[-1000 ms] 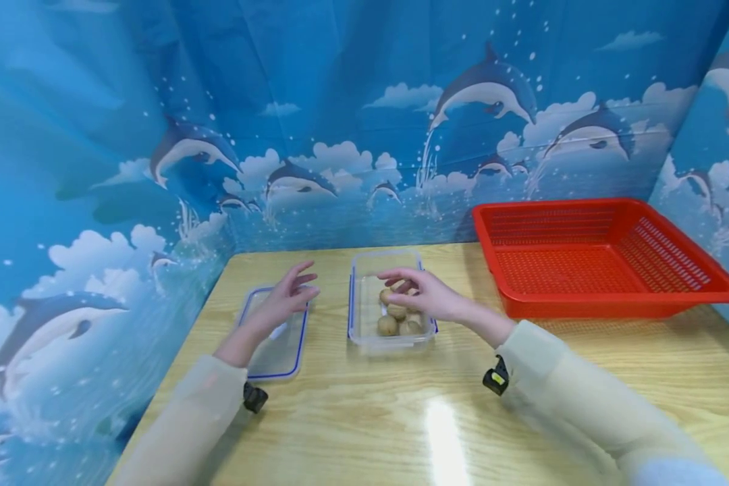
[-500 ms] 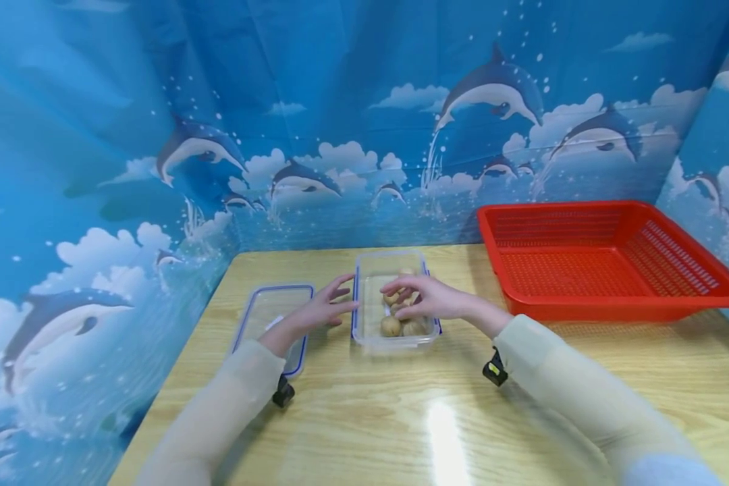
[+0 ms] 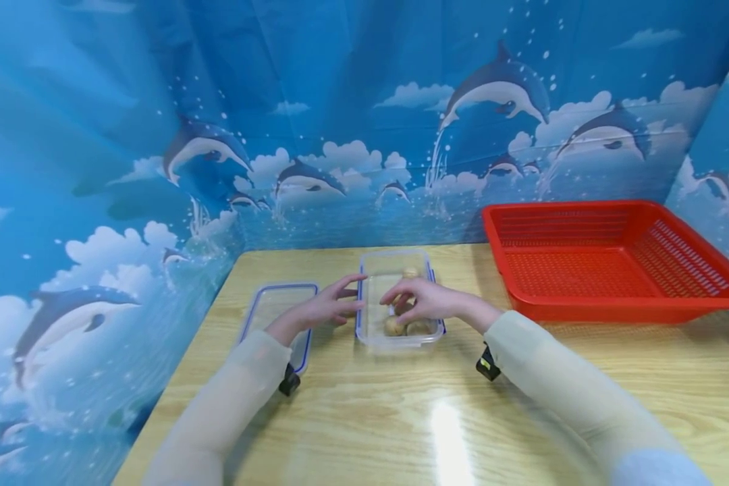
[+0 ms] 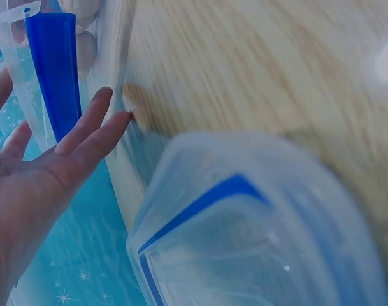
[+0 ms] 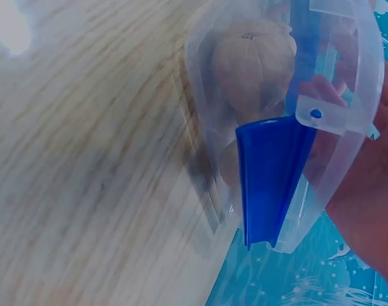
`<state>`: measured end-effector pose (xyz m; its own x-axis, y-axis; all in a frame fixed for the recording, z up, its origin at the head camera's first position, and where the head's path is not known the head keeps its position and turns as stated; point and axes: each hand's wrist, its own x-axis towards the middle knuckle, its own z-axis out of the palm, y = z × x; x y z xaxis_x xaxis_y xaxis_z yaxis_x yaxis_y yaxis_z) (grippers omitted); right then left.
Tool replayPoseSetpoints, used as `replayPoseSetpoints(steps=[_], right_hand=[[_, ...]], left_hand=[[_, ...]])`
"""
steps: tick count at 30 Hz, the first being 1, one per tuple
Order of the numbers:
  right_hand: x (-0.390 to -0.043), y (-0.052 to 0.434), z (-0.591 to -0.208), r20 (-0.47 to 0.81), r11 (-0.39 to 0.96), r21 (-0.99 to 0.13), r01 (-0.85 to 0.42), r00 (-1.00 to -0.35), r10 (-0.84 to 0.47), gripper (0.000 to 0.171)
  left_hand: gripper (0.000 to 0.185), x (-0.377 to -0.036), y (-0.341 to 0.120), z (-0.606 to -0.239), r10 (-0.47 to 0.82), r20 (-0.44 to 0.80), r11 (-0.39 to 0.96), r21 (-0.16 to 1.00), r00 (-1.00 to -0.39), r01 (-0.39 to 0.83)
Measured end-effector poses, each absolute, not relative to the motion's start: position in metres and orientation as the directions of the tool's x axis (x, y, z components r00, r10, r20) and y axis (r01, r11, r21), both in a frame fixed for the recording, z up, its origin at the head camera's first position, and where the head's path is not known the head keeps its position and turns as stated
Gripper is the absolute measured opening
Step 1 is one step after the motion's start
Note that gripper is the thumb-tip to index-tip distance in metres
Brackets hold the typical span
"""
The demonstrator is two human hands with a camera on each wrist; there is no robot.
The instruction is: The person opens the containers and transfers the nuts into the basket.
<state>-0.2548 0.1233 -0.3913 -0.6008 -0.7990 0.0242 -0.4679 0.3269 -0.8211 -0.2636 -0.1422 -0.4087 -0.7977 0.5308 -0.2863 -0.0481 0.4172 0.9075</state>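
Note:
A clear plastic container (image 3: 373,334) with blue clips stands on the wooden table (image 3: 401,418) and holds several brown round pieces (image 3: 393,327). My left hand (image 3: 340,307) reaches in from the left, its straight fingers (image 4: 92,127) against the container's left wall. My right hand (image 3: 408,297) arches over the container with its fingers curled down among the pieces; what they touch is hidden. The right wrist view shows one round piece (image 5: 254,64) through the container wall beside a blue clip (image 5: 270,178). The container's lid (image 3: 276,307) lies flat under my left forearm.
An empty red mesh basket (image 3: 613,260) stands at the back right of the table. Blue dolphin-print curtains (image 3: 340,135) close off the back and both sides. A bright light glare (image 3: 446,422) lies on the wood in front.
My left hand has moved right, off the lid, up to the container's left wall. My right hand has dropped lower into the container. The container has not moved.

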Motion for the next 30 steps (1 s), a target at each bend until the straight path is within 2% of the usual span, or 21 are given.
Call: replayPoseSetpoints(steps=[9, 17, 30], right_hand=[[-0.260, 0.116, -0.389, -0.073, 0.452, -0.687, -0.568, -0.565, -0.822, 0.039], [-0.258, 0.107, -0.393, -0.075, 0.495, -0.591, -0.637, -0.567, -0.820, 0.034], [-0.256, 0.099, -0.402, -0.152, 0.535, -0.572, -0.621, -0.561, -0.814, 0.041]], left_hand=[[0.063, -0.262, -0.141, -0.406, 0.543, -0.288, 0.408, 0.911, -0.789, -0.051], [0.064, -0.263, -0.142, -0.407, 0.550, -0.279, 0.400, 0.915, -0.787, -0.045], [0.063, -0.263, -0.141, -0.407, 0.512, -0.297, 0.421, 0.904, -0.806, -0.066]])
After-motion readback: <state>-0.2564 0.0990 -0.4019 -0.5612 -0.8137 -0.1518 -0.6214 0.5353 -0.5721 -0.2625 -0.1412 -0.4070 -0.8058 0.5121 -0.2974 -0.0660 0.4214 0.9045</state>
